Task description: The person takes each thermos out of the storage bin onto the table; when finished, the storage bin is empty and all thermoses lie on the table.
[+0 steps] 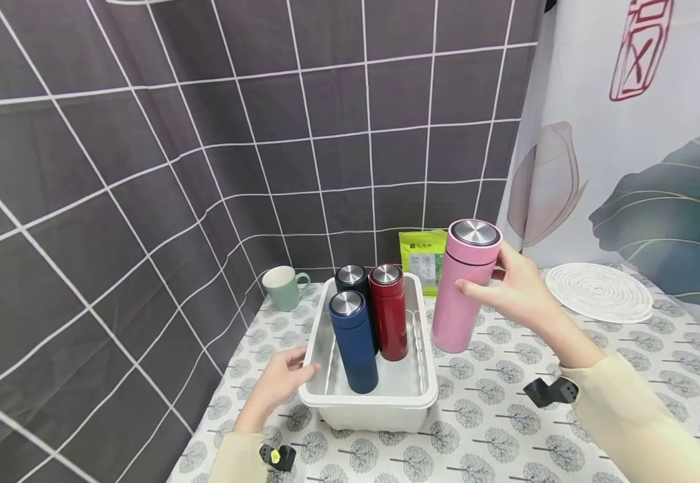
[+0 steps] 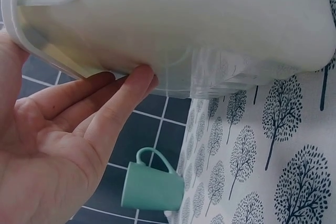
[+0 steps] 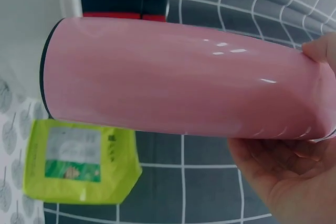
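My right hand (image 1: pixel 515 285) grips a pink thermos flask (image 1: pixel 462 305) near its top, holding it upright just right of a white plastic bin (image 1: pixel 374 402). In the right wrist view the pink flask's smooth side fills the middle. The bin holds three more flasks: a dark blue one (image 1: pixel 356 349) in front, a red one (image 1: pixel 389 315) to the right and a black one (image 1: pixel 356 276) behind, partly hidden. At the bin's left side, my left hand (image 1: pixel 277 382) holds the rim. Its thumb lies over the edge and its fingers (image 2: pixel 139 80) are against the outer wall.
Behind the bin on the left stands a green mug (image 1: pixel 283 290). A lime-green packet (image 1: pixel 420 258) is at the back, partly behind the pink flask. A round white woven mat (image 1: pixel 599 292) lies at the right. The tree-print tablecloth (image 1: pixel 483 416) meets a dark gridded backdrop.
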`<action>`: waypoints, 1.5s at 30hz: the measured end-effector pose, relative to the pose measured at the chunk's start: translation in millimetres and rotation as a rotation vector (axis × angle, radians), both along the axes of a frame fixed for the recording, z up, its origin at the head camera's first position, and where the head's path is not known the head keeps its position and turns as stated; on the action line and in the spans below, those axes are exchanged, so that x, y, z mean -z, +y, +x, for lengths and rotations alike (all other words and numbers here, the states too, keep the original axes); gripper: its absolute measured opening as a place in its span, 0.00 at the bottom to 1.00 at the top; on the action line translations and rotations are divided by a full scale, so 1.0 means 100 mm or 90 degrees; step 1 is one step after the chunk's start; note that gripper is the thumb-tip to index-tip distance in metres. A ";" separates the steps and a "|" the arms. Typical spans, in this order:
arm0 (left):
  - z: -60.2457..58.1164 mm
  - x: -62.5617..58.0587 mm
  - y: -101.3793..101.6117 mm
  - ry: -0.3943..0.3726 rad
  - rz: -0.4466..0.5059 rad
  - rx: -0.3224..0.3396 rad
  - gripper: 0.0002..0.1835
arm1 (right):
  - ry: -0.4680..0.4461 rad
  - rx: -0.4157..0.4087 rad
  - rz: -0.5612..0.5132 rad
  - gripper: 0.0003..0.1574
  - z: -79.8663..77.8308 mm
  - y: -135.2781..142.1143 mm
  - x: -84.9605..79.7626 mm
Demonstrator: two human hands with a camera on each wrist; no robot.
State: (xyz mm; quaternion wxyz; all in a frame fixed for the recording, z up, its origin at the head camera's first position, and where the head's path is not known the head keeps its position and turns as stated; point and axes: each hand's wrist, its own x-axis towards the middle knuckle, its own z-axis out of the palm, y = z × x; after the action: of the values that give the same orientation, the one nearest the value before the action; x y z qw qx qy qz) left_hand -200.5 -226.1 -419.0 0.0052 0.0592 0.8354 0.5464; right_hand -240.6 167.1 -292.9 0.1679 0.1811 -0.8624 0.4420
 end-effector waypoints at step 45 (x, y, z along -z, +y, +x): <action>0.00 0.05 -0.02 0.000 0.010 -0.002 0.31 | -0.074 0.085 -0.006 0.37 -0.60 0.07 0.91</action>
State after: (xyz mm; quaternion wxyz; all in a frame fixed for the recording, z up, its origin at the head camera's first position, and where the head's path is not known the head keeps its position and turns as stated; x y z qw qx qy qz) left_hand -200.7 -228.1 -423.8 0.0040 0.0580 0.8313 0.5528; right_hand -300.7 173.6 -384.4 0.1479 0.0963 -0.8787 0.4436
